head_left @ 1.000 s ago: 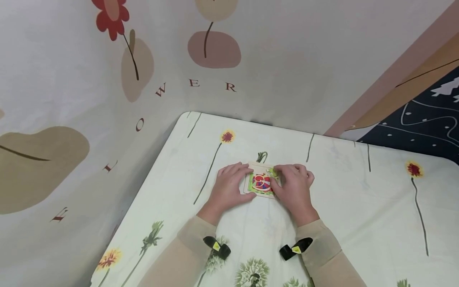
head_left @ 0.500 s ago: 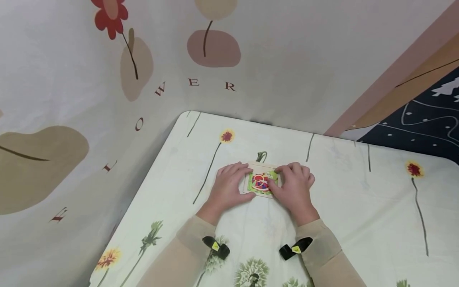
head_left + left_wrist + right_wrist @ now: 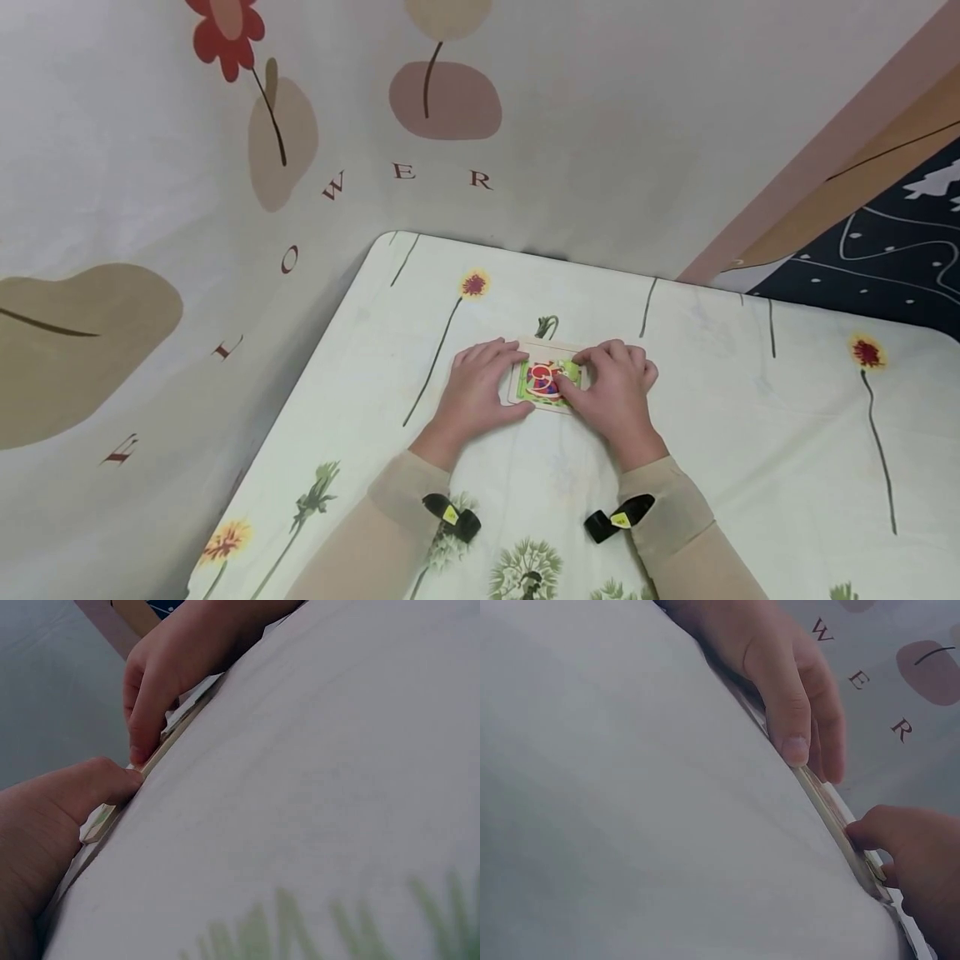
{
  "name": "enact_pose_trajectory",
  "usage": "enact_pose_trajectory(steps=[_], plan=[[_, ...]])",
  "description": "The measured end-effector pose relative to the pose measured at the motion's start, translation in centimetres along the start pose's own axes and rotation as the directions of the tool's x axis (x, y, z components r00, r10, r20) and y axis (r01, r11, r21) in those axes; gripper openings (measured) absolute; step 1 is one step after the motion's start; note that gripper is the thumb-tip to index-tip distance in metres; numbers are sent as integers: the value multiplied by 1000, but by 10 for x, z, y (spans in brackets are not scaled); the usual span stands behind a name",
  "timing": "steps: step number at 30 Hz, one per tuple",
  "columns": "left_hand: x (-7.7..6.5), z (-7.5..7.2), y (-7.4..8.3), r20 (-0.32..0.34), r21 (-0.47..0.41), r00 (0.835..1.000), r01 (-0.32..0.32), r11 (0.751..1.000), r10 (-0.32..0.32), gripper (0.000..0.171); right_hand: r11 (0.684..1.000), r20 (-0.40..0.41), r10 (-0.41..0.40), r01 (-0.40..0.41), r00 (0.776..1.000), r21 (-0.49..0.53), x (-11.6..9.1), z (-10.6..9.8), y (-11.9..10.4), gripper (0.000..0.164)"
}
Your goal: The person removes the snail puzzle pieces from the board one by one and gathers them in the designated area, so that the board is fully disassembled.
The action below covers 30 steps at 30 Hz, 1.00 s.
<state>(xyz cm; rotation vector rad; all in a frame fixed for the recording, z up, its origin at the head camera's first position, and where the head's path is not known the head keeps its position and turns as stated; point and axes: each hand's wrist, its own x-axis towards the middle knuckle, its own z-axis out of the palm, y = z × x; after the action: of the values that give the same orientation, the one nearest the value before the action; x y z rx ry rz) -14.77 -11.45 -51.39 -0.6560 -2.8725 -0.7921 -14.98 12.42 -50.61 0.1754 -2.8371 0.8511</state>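
Note:
A small flat wooden jigsaw puzzle (image 3: 534, 346) lies on the table, its pale frame around a bright green picture with a red, spiral, snail-like figure (image 3: 542, 379). At its left side, my left hand (image 3: 480, 392) grips the frame, fingertips on the far-left edge and thumb at the near edge. My right hand (image 3: 617, 392) covers the right part. Its thumb rests on the picture and its index fingertip touches the upper right, with a puzzle piece (image 3: 570, 372) between them. The piece's outline is partly hidden. Seen from the left wrist, the board (image 3: 154, 759) looks thin and flat on the cloth.
A white flower-print cloth (image 3: 750, 433) covers the table. Behind it and to the left hangs a pale printed curtain (image 3: 585, 167). Black wrist cameras (image 3: 461, 518) sit on both sleeves.
My right thumb has slid slightly left across the picture, and the right index finger has shifted a little. My left hand keeps its place on the frame.

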Motion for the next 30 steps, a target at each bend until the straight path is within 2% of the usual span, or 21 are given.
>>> enact_pose_trajectory(steps=[8,14,18,24,30], plan=[[-1,-1,1,6,-5,1000,4,1000,-4,72,998,-35,-54,54,998,12,-1,1,-1,38],[0,-1,1,4,-1,1000,1,1000,-1,72,987,-80,-158,160,984,17,-1,0,-4,36],[0,0,0,2,4,1000,4,1000,-4,71,975,-99,-221,223,970,15,-1,1,-4,41],[0,0,1,-2,-8,1000,-4,1000,4,71,968,-99,-244,248,965,34,-6,-1,-1,48],[1,-1,3,7,0,1000,3,1000,-3,72,957,-118,-235,251,965,145,-10,-3,7,49]])
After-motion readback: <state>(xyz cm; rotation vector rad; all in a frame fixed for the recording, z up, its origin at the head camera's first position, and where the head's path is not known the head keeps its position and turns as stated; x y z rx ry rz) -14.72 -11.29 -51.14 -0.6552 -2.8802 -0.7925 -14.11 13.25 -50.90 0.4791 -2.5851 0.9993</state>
